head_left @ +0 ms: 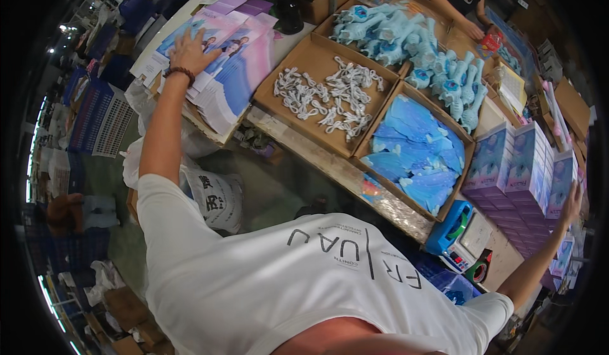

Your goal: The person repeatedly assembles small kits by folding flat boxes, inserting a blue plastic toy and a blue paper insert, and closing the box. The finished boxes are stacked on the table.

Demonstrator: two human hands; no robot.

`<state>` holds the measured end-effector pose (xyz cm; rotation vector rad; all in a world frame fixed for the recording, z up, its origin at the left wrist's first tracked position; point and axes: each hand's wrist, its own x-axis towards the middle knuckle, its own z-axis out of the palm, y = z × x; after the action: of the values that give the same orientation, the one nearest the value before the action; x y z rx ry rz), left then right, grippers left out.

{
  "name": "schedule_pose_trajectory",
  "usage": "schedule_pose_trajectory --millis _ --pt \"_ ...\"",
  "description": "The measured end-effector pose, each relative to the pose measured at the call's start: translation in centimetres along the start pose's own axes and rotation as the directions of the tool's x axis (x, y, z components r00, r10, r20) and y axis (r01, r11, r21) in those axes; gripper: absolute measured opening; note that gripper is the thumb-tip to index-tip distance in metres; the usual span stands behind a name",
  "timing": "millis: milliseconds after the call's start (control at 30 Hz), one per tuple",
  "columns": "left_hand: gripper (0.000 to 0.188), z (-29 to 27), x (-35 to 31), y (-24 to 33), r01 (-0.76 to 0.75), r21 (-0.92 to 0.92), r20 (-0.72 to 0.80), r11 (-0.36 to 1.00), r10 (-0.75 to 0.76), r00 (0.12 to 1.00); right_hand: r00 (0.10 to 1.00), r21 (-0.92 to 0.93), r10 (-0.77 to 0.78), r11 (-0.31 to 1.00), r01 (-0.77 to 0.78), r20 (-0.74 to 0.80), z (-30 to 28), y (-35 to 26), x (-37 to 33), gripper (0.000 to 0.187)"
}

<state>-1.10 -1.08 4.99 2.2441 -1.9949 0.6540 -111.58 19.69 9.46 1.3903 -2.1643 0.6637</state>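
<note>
My left hand [192,52] lies with fingers spread on a pile of flat printed cartons [225,95] in pink, purple and blue, at the far left of the table. A dark beaded bracelet circles that wrist. Far out to the right, my right hand [573,203] reaches along the outer side of the stacked purple-and-blue boxes [520,171]. Its fingers are stretched out and rest against an end box [562,180]. Neither hand grips anything.
Cardboard trays hold white cord bundles [336,95], blue wing-shaped pieces [415,146] and light-blue toy parts [393,35]. Near the front edge are a blue tape dispenser [449,228] and a scale [466,247]. Across the table, a co-worker's hand [472,30] works beside a red packet [490,41].
</note>
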Motion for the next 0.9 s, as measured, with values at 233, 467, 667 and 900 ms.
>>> schedule_pose_trajectory --millis 233,467,667,900 --pt "0.075 3.3 1.9 -4.9 0.113 0.066 0.421 0.991 -0.130 0.898 0.909 0.591 -0.122 0.792 -0.153 0.398 3.0 -30.6 -13.2 0.042" --pt "0.066 4.6 3.0 -8.2 -0.084 -0.160 0.349 0.984 0.136 0.927 0.753 0.641 -0.153 0.647 -0.413 0.640 2.8 -42.6 -24.6 0.042" --pt "0.033 -2.9 4.7 -4.6 0.039 0.174 0.162 0.984 -0.068 0.984 0.674 0.602 -0.136 0.600 -0.527 0.726 1.8 -42.6 -31.8 0.039" --pt "0.040 -11.0 -4.4 14.3 -0.557 -0.767 -0.303 0.320 0.585 0.753 0.864 0.755 -0.166 0.580 -0.305 0.476 1.8 -45.0 -41.2 0.039"
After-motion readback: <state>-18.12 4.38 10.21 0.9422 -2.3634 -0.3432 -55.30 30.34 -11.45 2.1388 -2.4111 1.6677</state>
